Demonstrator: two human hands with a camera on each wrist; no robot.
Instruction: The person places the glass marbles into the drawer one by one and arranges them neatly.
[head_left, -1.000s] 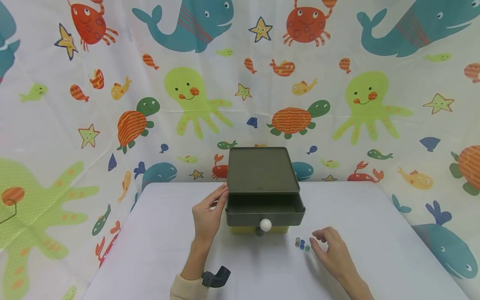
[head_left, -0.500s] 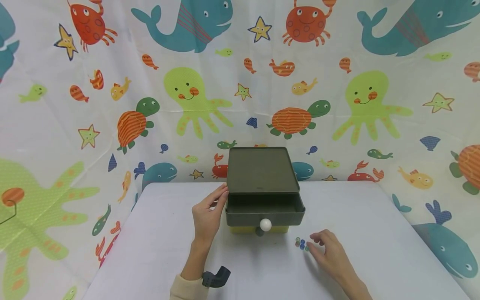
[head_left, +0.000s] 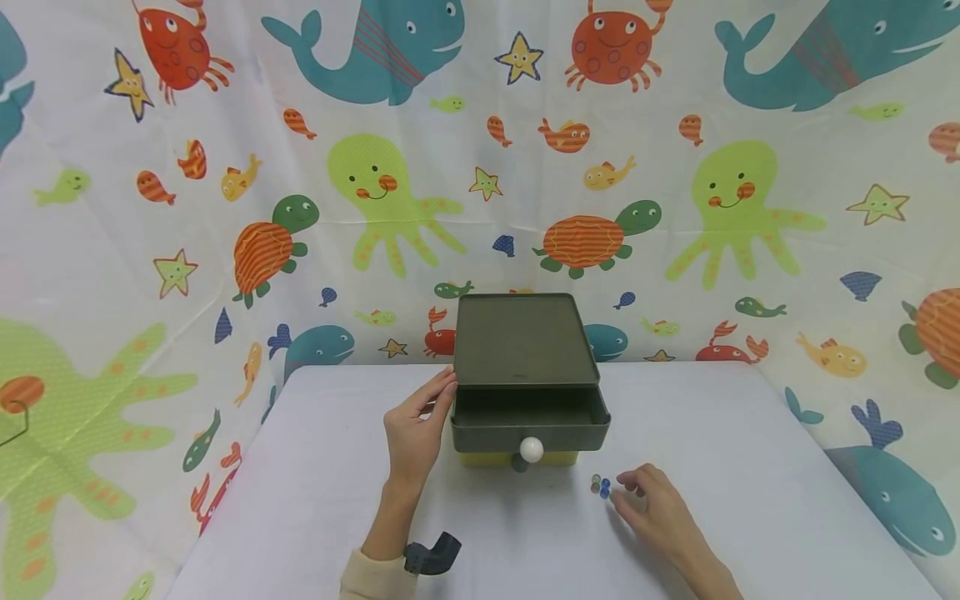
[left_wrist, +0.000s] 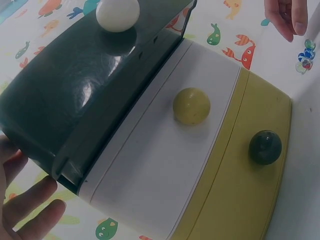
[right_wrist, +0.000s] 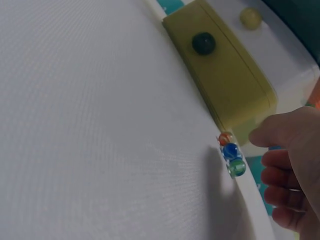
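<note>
— Head view: what has changed?
— My right hand (head_left: 651,506) has slid left to the marbles (head_left: 601,486), fingers loosely bent, holding nothing yet. My left hand (head_left: 415,429) stays flat against the box (head_left: 521,342), drawer (head_left: 529,421) open.

— Left wrist?
— Fingers (left_wrist: 30,207) straight under the dark drawer.

— Right wrist?
— Fingertips (right_wrist: 270,134) almost touching the marbles near the yellow drawer (right_wrist: 225,82); pickup looks close.

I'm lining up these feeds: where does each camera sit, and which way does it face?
Head: above, facing forward-down at the dark green three-drawer box; left hand and right hand show.
Left wrist: low beside the box, facing its drawer fronts; fingertips show.
Right wrist: low, facing small glass marbles; fingers show.
All share the marbles.
</note>
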